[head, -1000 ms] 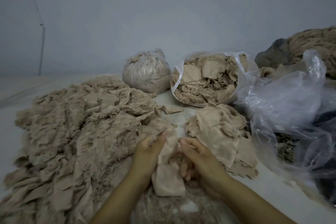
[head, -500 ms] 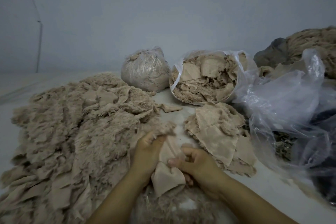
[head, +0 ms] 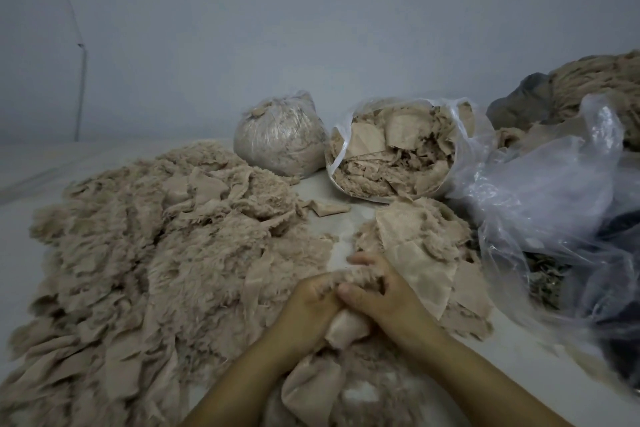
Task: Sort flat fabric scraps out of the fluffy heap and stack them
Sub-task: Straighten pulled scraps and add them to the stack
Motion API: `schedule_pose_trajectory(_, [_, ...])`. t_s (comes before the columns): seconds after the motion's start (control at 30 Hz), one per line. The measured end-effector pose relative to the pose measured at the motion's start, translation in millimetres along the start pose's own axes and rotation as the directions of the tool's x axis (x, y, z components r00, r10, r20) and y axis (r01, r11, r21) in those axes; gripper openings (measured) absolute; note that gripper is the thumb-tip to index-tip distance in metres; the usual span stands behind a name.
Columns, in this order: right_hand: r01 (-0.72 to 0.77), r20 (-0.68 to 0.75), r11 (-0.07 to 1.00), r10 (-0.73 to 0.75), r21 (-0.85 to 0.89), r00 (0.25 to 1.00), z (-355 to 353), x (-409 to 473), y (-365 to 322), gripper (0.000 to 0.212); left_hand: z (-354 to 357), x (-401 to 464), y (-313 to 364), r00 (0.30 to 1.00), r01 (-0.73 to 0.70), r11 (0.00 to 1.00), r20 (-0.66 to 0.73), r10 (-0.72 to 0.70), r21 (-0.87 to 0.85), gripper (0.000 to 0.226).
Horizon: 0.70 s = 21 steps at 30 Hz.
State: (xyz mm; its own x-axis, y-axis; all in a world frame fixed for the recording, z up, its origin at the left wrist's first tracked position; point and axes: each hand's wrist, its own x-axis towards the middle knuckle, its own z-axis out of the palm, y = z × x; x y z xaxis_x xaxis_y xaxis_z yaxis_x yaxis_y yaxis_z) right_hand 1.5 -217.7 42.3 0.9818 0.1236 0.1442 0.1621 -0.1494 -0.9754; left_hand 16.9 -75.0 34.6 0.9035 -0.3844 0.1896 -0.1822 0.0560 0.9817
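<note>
A wide heap of beige fluffy fabric (head: 145,253) spreads over the left half of the white surface. To the right of centre lies a pile of flat beige scraps (head: 419,253). Both my hands meet at the lower centre between the two. My left hand (head: 308,305) and my right hand (head: 381,295) grip one bunched beige scrap (head: 346,326). Its smooth end pokes out below my fists and its fluffy edge shows above them.
An open clear bag of flat scraps (head: 394,156) lies behind the pile, a tied bag of fluff (head: 280,139) to its left. A large crumpled clear plastic bag (head: 554,204) fills the right side. Another fluffy heap (head: 595,80) sits at far right. More scraps lie under my forearms.
The scrap hung long and flat between my hands a second ago. My hands have closed together and bunched it into a small wad.
</note>
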Motion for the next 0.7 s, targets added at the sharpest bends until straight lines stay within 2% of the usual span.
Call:
schedule_pose_trajectory(0.07, [0.106,-0.067,0.994,-0.106,-0.001,0.992,3.1,0.9,0.3,0.018,-0.4,1.9,-1.6,0.997,-0.009,1.000,-0.072,0.008,-0.009,0.025])
schedule_pose_trajectory(0.1, [0.143,-0.127,0.990,-0.141,0.008,0.982,3.2,2.7,2.3,0.017,-2.3,2.7,-1.3,0.990,-0.012,0.999,-0.139,0.008,-0.030,0.029])
schedule_pose_trajectory(0.17, [0.168,-0.220,0.984,-0.151,0.060,0.964,2.3,5.5,4.1,0.028,-6.7,5.7,1.6,0.962,-0.023,0.998,-0.274,0.008,-0.051,0.043])
schedule_pose_trajectory(0.3, [0.118,-0.220,0.975,-0.075,0.189,0.973,3.1,7.3,1.9,0.030,-10.8,7.6,4.9,0.935,-0.026,1.000,-0.355,0.020,-0.013,0.061])
schedule_pose_trajectory(0.4, [0.074,-0.284,0.980,-0.019,0.185,0.959,-7.8,9.9,-1.6,0.038,-11.7,7.4,5.7,0.908,0.001,0.999,-0.419,0.016,0.041,0.052])
schedule_pose_trajectory(0.5, [0.030,-0.318,0.986,0.024,0.166,0.948,-19.9,13.2,-3.0,0.044,-10.3,9.9,6.3,0.908,0.010,0.996,-0.418,0.026,0.084,0.041])
schedule_pose_trajectory(0.57, [0.002,-0.327,0.986,0.054,0.169,0.944,-22.9,14.6,-1.9,0.038,-10.0,12.5,4.9,0.898,0.035,0.997,-0.441,0.000,0.071,0.039])
schedule_pose_trajectory(0.63, [-0.027,-0.323,0.981,0.090,0.195,0.942,-22.5,15.2,-1.9,0.022,-10.4,14.2,3.2,0.875,0.066,0.997,-0.482,-0.034,0.050,0.037])
schedule_pose_trajectory(0.7, [-0.049,-0.332,0.977,0.116,0.206,0.936,-26.0,18.2,-1.3,0.021,-11.1,14.5,2.7,0.867,0.079,0.996,-0.495,-0.051,0.036,0.037])
